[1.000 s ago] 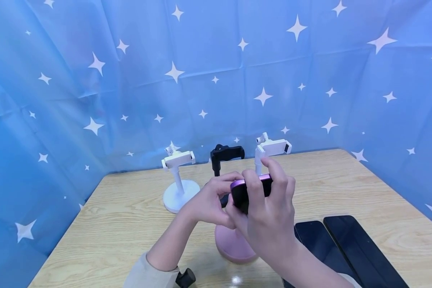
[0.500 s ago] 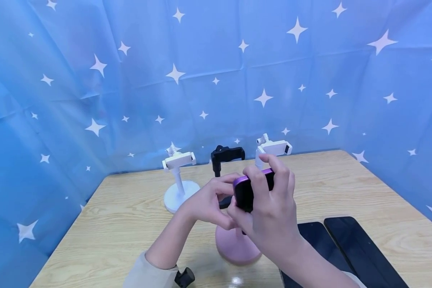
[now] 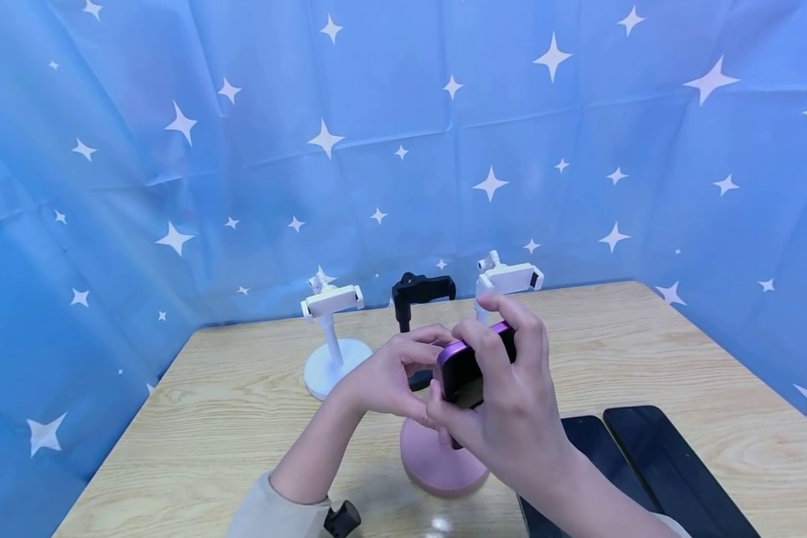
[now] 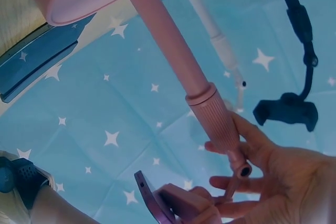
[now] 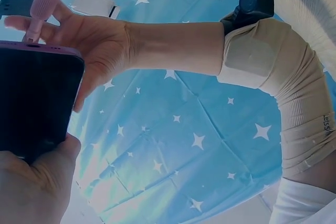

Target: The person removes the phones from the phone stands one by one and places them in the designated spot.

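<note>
A pink phone stand (image 3: 437,467) stands on the table, its base showing below my hands in the head view. My left hand (image 3: 388,379) holds it near the top; in the left wrist view its fingers curl around the ribbed collar (image 4: 216,121) and thin neck joint. My right hand (image 3: 514,396) grips a purple-edged smartphone (image 3: 462,371) with a dark screen. The phone sits at the stand's pink clamp (image 4: 191,203), tilted. How far the clamp closes around it is hidden by the hands and the phone.
Behind stand a white phone stand (image 3: 335,362) at left, a black one (image 3: 425,288) in the middle and another white one (image 3: 511,278) at right. Dark flat phones (image 3: 679,463) lie at the table's front right. A blue star-patterned curtain (image 3: 403,97) hangs behind the wooden table (image 3: 242,448).
The phone has shifted slightly right and its tilt has changed a little, with my right hand moving along. My left hand stays at the upper part of the pink stand.
</note>
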{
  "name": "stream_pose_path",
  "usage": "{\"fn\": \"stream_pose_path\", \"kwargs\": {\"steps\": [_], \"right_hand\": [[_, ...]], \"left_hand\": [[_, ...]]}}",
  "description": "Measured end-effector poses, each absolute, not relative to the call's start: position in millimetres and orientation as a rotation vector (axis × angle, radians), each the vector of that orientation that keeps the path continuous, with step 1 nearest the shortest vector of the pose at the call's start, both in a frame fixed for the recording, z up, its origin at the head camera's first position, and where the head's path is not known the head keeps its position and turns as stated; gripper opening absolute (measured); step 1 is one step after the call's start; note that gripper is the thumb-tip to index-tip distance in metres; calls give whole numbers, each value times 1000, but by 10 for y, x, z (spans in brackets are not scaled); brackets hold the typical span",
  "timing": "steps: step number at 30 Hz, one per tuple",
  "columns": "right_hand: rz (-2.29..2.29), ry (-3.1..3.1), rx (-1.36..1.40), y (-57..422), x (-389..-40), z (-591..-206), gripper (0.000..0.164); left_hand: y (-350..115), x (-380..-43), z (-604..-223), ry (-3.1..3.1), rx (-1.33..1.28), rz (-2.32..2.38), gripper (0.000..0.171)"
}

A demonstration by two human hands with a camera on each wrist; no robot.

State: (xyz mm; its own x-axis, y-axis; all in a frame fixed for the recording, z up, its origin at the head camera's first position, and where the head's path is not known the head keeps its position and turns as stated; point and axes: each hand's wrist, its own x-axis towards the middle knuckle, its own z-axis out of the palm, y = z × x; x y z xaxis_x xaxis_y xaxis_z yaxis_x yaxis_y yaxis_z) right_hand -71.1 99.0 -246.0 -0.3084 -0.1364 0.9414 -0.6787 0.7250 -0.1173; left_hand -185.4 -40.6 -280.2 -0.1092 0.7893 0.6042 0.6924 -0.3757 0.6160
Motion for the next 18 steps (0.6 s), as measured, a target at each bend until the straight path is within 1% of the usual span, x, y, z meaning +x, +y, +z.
{"fn": "stream_pose_path", "kwargs": {"steps": [7,14,18], "right_hand": [[675,-1839,678,1035,-708,-2447,38],[740,-1908,667,1063,-678,-2442,42],[779,-1915,680,1114,-680,-2479,52]], "left_hand": [[-376,-1844,-2852,1643,2041,1551,52],[-346,-1793,-2924,1752,2074,1590,47],[-329,-1748,-2978,1833,2068,1635,54]]}}
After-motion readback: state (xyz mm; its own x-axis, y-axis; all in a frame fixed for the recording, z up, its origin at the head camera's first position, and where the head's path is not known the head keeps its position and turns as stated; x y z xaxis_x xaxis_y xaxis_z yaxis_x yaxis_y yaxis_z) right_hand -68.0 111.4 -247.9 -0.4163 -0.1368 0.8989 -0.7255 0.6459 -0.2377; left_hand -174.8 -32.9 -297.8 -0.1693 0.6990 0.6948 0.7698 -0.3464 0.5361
